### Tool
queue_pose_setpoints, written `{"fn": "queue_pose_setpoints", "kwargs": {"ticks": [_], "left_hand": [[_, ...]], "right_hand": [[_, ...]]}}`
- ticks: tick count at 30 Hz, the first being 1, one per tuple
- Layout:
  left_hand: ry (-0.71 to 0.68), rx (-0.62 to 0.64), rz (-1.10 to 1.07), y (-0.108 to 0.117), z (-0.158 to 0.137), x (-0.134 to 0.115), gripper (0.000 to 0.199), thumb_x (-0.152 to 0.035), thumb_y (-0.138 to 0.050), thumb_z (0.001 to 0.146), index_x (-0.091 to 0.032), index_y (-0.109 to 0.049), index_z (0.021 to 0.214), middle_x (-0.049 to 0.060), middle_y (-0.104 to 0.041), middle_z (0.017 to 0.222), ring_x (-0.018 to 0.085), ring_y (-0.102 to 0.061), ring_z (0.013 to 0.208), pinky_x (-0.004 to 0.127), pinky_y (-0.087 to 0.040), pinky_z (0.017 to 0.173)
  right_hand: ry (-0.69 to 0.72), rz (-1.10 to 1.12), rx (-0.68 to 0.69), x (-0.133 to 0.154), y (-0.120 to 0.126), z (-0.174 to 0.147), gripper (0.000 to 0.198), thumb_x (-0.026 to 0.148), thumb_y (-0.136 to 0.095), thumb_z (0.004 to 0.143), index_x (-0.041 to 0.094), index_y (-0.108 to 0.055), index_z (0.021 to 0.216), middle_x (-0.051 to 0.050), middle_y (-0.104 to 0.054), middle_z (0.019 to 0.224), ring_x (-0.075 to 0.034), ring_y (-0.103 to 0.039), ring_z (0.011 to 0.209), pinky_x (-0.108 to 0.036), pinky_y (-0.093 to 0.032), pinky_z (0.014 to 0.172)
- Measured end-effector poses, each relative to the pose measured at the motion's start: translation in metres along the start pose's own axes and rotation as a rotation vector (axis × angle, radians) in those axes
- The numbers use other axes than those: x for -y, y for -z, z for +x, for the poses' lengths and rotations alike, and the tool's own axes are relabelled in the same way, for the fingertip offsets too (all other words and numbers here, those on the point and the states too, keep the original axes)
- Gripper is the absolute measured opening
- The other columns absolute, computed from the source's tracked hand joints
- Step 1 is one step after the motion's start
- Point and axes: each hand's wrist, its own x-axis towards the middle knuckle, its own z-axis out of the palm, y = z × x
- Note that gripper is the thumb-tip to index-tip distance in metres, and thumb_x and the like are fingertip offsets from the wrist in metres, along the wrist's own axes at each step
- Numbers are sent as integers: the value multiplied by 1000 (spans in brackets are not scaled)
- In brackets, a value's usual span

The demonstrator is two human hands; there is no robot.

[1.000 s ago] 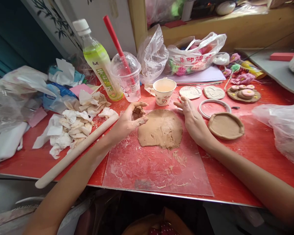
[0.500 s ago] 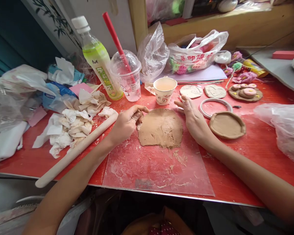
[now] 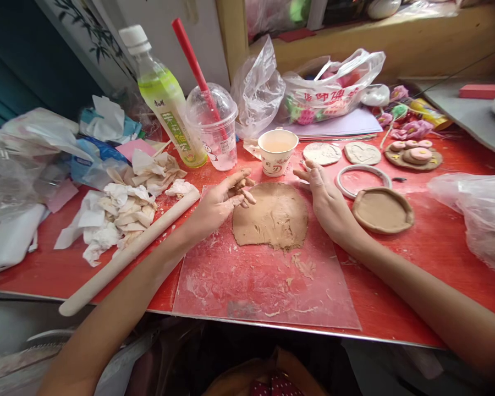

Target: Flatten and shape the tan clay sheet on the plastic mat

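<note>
Both look open; left hand (image 3: 216, 208) has uncurled over left edge of clay slab (image 3: 272, 220), seemingly pausing; right hand (image 3: 328, 203) beside, right.

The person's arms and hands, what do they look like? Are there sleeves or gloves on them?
The left arm and right arm have no sleeves on the parts you can see. The left hand and right hand wear no gloves. The left fingers have dark smudges. I can't see a watch or bracelet.
</note>
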Motion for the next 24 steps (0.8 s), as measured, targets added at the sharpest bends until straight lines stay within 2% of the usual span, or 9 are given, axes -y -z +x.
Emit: {"fn": "queue_pose_setpoints", "kwargs": {"ticks": [3,5,10,13,15,18,20,22,24], "left_hand": [[42,-22,-26,0,-1,-3,31,-22,-50,85,-16,-47,116,2,-57,90,9,-62,69,22,-51,62],[66,-17,-11,0,-2,-5,29,-31,-49,87,-16,-49,112,0,-55,79,8,-58,57,20,-47,49],[64,-61,107,2,-6,-3,23,-37,-45,89,-16,-53,85,-4,-45,60,4,-42,43,16,-34,39],[12,-139,232,4,-6,1,21,-32,-45,89,-17,-49,74,-4,-42,60,4,-36,44,16,-29,38],[-21,-147,253,5,-5,3,21,-30,-43,89,-17,-48,73,-4,-42,63,4,-35,46,16,-30,40],[-29,-71,131,3,-3,2,10,-25,-43,88,-17,-50,87,-3,-44,71,4,-41,52,17,-37,47],[-21,-37,49,1,-1,1,16,-20,-49,83,-18,-48,99,-2,-46,80,4,-46,57,19,-42,53],[-21,-99,42,0,0,0,22,-19,-58,77,-18,-47,96,-3,-45,81,4,-45,58,18,-42,53],[-14,-190,110,0,0,0,19,-24,-63,75,-18,-46,81,-4,-41,71,4,-39,54,17,-36,47]], "right_hand": [[14,-9,0,-2,1,0,58,59,-21,90,29,-32,138,-6,-44,139,-23,-48,123,-43,-35,107],[29,-30,-1,-4,1,1,57,58,-21,90,29,-32,138,-6,-45,139,-23,-46,125,-45,-33,108],[31,-24,1,-6,0,1,57,58,-21,90,29,-31,138,-6,-45,139,-23,-47,124,-45,-34,107],[33,-13,-4,-5,0,2,56,58,-21,90,30,-32,137,-5,-44,140,-23,-47,124,-44,-37,106],[37,-12,-1,-5,0,2,56,58,-21,90,30,-33,137,-5,-44,140,-24,-48,124,-45,-38,105],[32,15,1,-4,-1,2,56,59,-22,90,30,-33,136,-5,-43,140,-23,-48,123,-44,-39,104],[17,34,5,-3,-1,2,56,59,-22,90,29,-33,136,-6,-45,139,-22,-48,123,-43,-39,104],[5,38,8,-1,0,1,57,59,-23,90,29,-33,137,-7,-48,136,-22,-48,123,-43,-38,105],[4,26,5,-1,0,0,57,59,-23,89,28,-34,136,-7,-49,135,-23,-48,123,-44,-37,105]]}}
